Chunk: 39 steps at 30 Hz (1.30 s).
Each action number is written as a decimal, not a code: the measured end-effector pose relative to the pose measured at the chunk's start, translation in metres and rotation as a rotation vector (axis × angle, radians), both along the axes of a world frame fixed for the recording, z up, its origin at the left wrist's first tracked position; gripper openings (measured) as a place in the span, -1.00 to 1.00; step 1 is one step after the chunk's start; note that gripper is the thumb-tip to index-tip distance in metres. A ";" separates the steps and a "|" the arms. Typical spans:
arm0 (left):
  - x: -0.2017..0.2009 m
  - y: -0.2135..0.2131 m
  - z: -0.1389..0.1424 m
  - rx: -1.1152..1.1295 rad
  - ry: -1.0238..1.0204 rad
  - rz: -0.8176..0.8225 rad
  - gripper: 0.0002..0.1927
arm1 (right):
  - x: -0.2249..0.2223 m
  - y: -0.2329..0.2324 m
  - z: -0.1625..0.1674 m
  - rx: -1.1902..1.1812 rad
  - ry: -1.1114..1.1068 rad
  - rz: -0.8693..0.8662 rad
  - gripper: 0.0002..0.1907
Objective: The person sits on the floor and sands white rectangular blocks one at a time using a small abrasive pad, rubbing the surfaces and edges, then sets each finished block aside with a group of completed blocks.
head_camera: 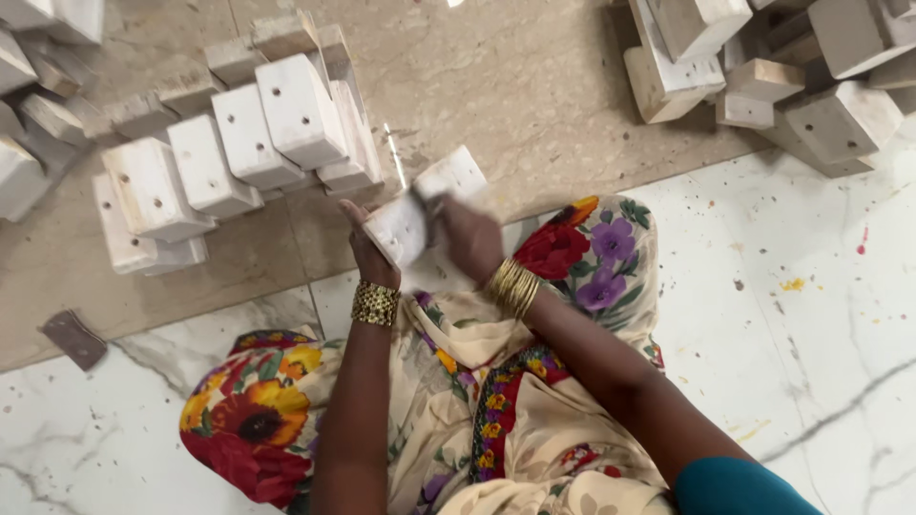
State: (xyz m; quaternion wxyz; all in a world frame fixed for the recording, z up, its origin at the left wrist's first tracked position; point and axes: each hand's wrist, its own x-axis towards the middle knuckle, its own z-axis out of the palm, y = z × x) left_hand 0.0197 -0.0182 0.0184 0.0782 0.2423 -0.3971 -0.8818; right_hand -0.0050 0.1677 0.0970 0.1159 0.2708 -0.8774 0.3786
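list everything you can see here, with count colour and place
held block: one, whitish, blurred, between both hands at centre
row of blocks: about four with small holes, whitish, stacked upper left
pile of blocks: several, whitish, upper right
more blocks: several, whitish, far left edge
thin rod: one, pale, beside the row
flat dark piece: one, brown, left floor
floor: beige above, white marble below
floral garment: one, cream, over lap
left hand: gold bangle
right hand: gold bangles

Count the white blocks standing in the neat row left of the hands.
4 white blocks: nearest the left edge, next, third, and the farthest right. More blocks lie behind and beneath the row, partly hidden, so others may be unseen.
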 end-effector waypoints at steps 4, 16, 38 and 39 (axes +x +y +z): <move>0.001 -0.033 0.044 0.123 -0.159 -0.227 -0.14 | 0.044 -0.038 0.016 0.044 0.049 0.188 -0.87; -0.006 -0.004 0.043 -1.234 -0.100 -0.182 -0.74 | -0.048 0.053 -0.032 -0.270 -0.508 -0.452 -0.77; -0.019 0.052 0.019 -2.106 0.045 -0.381 -0.77 | -0.152 0.091 -0.095 -0.198 -0.786 -0.292 -0.87; -0.017 0.054 0.021 -2.107 0.067 -0.360 -0.74 | -0.151 0.085 -0.093 0.009 -0.572 -0.382 -0.90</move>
